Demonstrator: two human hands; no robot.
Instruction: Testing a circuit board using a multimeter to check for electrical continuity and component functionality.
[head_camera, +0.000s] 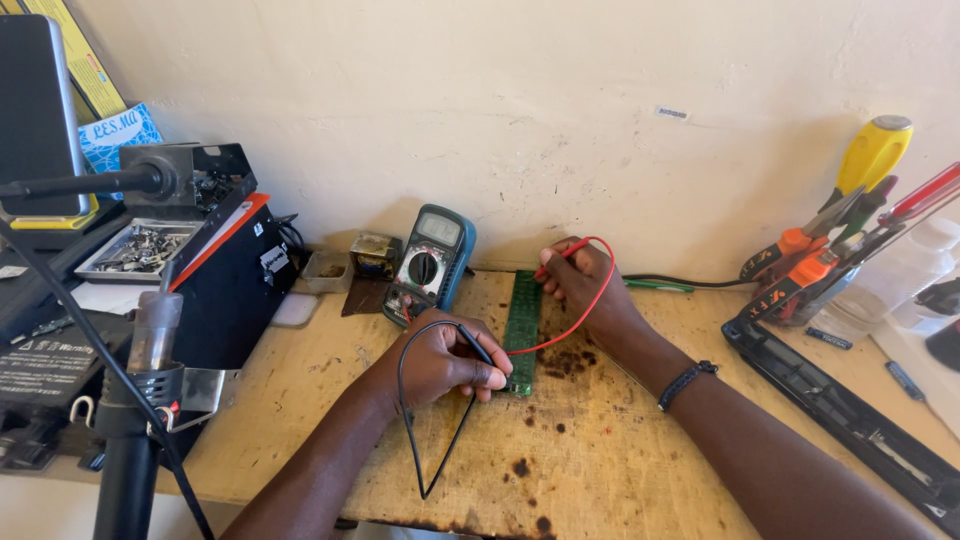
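The left hand (440, 362) pinches the black probe (477, 345) on the near end of the green circuit board (521, 325) (lying on the table (620, 450)), the right hand (583, 282) pinches the red probe (553, 262) at the far end; both tips should stay steady.

Bare forearms, a dark braided wristband (687, 384) on the right wrist
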